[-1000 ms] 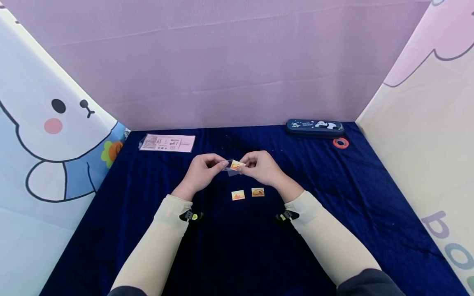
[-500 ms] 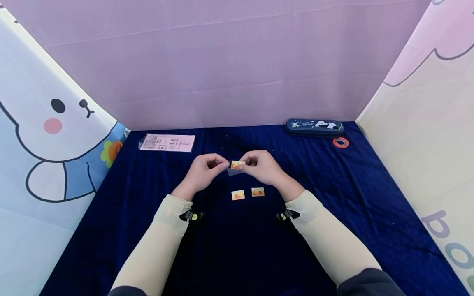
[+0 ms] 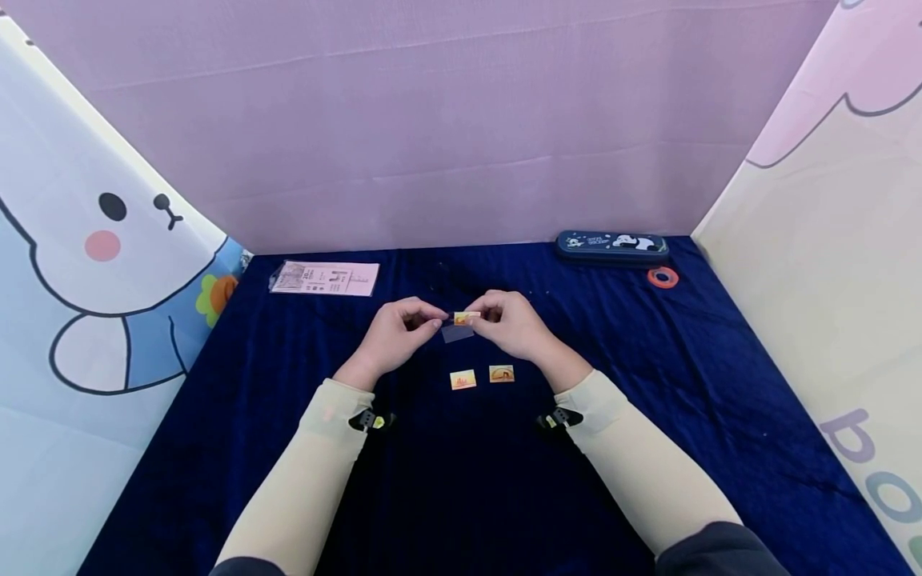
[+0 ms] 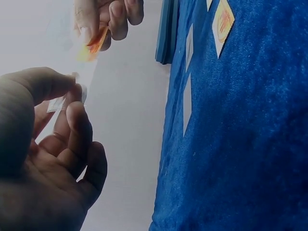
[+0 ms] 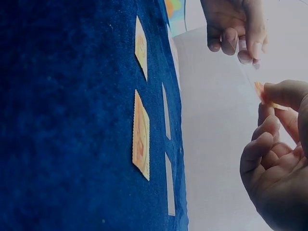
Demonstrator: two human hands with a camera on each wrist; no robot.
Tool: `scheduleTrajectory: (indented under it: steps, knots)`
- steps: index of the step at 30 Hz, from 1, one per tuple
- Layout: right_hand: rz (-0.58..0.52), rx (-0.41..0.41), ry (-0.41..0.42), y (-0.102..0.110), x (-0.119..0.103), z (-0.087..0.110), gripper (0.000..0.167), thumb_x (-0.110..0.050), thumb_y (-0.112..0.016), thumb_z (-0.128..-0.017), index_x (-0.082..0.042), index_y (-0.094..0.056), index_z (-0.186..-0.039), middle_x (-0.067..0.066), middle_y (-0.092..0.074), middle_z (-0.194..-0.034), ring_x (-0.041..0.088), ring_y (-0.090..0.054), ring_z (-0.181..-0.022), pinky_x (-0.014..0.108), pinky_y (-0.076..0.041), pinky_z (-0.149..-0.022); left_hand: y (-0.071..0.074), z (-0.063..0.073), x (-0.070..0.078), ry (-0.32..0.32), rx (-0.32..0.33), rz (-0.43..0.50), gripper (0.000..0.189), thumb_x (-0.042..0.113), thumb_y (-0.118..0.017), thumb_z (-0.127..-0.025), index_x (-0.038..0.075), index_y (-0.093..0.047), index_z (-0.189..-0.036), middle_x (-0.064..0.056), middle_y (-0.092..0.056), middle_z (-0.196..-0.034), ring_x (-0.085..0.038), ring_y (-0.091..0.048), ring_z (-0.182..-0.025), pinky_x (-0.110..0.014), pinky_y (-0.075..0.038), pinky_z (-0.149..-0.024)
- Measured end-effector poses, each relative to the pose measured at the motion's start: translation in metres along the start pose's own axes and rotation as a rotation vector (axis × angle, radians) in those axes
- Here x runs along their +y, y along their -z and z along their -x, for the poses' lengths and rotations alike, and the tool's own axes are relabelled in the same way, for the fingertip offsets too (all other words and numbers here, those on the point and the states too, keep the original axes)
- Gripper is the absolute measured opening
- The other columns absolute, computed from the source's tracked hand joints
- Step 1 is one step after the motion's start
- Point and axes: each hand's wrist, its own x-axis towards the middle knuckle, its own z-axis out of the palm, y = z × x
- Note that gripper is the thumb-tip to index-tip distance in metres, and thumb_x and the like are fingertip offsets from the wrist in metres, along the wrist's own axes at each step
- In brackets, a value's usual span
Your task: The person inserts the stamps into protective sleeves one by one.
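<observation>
stamp (image 3: 464,318), small rectangle of yellow-orange paper, near centre of head frame, pinched by right hand (image 3: 510,326); left hand (image 3: 398,336) pinches clear thin plastic piece (image 4: 56,104); two similar stamps (image 3: 501,374) lie below.

You wear cream sleeves (image 3: 302,472), dark fabric (image 3: 720,552) at the frame's bottom, and black wrist devices (image 3: 362,419) marked yellow-green.

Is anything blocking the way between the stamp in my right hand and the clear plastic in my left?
Nothing visible stands between the held stamp and the clear plastic; whether they touch, I can't tell.
</observation>
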Motion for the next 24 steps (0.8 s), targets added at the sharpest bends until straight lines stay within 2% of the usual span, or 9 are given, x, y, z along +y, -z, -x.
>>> scheduleTrajectory:
  steps: [9,17,24]
  knots:
    - [0.019,-0.013,-0.019,0.0,-0.0005,0.0008,0.007,-0.022,-0.077,-0.099,-0.022,-0.082,-0.104,-0.002,-0.068,-0.092,0.023,-0.06,-0.073,0.037,-0.05,-0.064,-0.0003,-0.0011,-0.003,-0.016,-0.013,-0.054,0.014,0.017,-0.076,-0.099,0.021,-0.082,-0.111,0.004,-0.069,-0.093,-0.02,-0.055,-0.066,-0.03,-0.045,-0.057]
    - [-0.012,0.035,-0.026,-0.001,-0.0015,0.0,0.005,-0.021,-0.083,-0.093,-0.02,-0.079,-0.096,0.0,-0.068,-0.082,0.022,-0.061,-0.068,0.034,-0.048,-0.059,-0.0008,-0.0017,0.0011,0.03,-0.009,-0.04,0.012,0.019,-0.079,-0.097,0.019,-0.081,-0.109,0.005,-0.076,-0.099,-0.02,-0.056,-0.066,-0.029,-0.045,-0.056]
    - [-0.03,0.027,-0.027,-0.0012,-0.0014,0.0002,0.006,-0.02,-0.084,-0.092,-0.02,-0.079,-0.094,0.001,-0.069,-0.082,0.023,-0.062,-0.068,0.035,-0.051,-0.059,-0.0007,-0.001,0.0031,0.045,-0.013,-0.05,0.007,0.021,-0.079,-0.097,0.021,-0.081,-0.104,0.004,-0.073,-0.089,-0.021,-0.053,-0.063,-0.03,-0.042,-0.053]
